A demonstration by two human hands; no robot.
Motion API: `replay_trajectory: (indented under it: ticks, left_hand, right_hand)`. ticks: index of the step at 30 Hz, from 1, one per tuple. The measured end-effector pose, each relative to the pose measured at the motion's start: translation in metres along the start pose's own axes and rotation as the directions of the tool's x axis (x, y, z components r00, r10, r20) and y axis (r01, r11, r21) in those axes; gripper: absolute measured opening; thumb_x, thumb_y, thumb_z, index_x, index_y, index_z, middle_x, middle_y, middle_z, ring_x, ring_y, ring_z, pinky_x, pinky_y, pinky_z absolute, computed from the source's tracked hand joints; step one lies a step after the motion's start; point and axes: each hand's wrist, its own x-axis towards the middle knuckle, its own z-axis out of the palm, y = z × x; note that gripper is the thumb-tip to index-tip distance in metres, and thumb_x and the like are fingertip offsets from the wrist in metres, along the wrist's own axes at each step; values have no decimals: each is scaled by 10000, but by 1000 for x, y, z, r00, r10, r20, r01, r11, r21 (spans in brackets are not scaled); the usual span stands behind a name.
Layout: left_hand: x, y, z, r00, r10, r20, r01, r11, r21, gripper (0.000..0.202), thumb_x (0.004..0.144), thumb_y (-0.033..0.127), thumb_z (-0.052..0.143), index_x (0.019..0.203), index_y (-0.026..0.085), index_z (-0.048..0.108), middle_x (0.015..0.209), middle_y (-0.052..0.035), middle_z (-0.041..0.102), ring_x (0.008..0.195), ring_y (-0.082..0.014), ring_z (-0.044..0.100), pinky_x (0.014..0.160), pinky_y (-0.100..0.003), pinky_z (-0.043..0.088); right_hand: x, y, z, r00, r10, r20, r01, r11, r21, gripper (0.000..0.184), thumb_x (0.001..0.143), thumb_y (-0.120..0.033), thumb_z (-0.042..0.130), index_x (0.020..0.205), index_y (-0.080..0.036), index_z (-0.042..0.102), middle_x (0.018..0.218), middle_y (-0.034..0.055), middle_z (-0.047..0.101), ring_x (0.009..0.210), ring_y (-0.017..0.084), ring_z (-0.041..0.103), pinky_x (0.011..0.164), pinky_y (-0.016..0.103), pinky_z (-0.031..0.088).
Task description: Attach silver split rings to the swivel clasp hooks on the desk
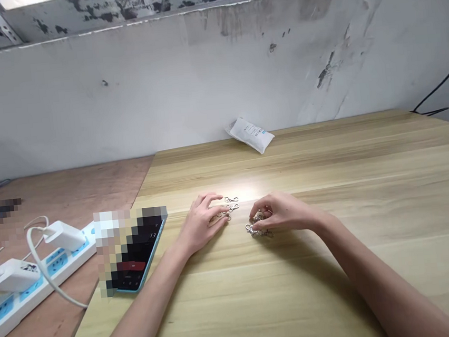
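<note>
Both bare hands work low over the light wood table [326, 151], near the middle of the frame, with small silver clasps [231, 205] and their rings lying in two loose groups just apart from each other. The left hand [202, 224] lies palm down and half open, its fingers [211, 199] curved forward at the near side of the upper group. Its fingertips seem to touch the metal pieces, but the frame does not show whether they are holding one. The right hand [282, 213] is more closed, with its fingers [258, 210] bent down in a loose pinch over a second cluster [259, 230] of clasps. Part of that cluster sticks out below the fingers on the table. Whether this hand has a firm grip on a piece cannot be told, since the fingers hide the contact. A white packet [250, 135] lies at the far edge of the table against the scuffed wall [161, 90], upper middle of the frame. To the lower left, a phone [147, 250] lies on the table edge, partly pixelated, and beside it a blue-and-white power strip [25, 299] with two white chargers [63, 235] sits on a reddish board [71, 191].
</note>
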Motion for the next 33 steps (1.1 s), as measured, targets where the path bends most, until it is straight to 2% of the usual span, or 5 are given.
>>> replay_trajectory:
  ticks: [10, 17, 20, 28, 33]
  left_hand:
    - [1, 3, 5, 999, -39, -8, 38, 989, -141, 51, 871, 227, 637, 864, 228, 687, 1177, -58, 621, 1172, -237, 493, 965, -417, 445]
    - [2, 8, -1, 989, -131, -75, 119, 982, -150, 85, 919, 237, 572, 923, 219, 656, 967, -25, 720, 949, -206, 607, 929, -410, 398]
    - [2, 11, -5, 979, -173, -108, 157, 977, -141, 147, 947, 219, 507, 916, 225, 651, 923, -8, 723, 883, -188, 623, 975, -425, 356]
    - [2, 12, -4, 988, -136, -76, 118, 971, -208, 135, 914, 234, 569, 932, 243, 703, 972, -17, 745, 947, -203, 632, 921, -410, 415]
    - [2, 12, -3, 979, -180, -95, 141, 935, -324, 113, 879, 228, 625, 934, 240, 723, 954, -26, 740, 934, -203, 647, 905, -404, 463]
  right_hand:
    - [6, -17, 18, 995, -91, -28, 86, 983, -165, 149, 787, -177, 590, 745, -230, 722, 713, -18, 685, 620, 114, 526, 551, 231, 287]
    - [8, -17, 29, 971, -194, -142, 162, 964, -209, 170, 845, -273, 610, 967, -235, 723, 799, 5, 688, 630, 115, 546, 570, 232, 308]
    - [12, -18, 38, 958, -257, -127, 215, 936, -280, 175, 890, -254, 568, 920, -254, 741, 833, 8, 690, 651, 118, 561, 555, 245, 277]
    - [20, -24, 54, 932, -329, -154, 185, 794, -579, 301, 958, -174, 384, 825, -153, 654, 892, 54, 690, 525, 113, 492, 494, 304, 157]
    - [22, -24, 56, 921, -323, -217, 145, 802, -579, 238, 938, -154, 395, 919, -154, 632, 912, 54, 681, 546, 123, 505, 494, 302, 156]
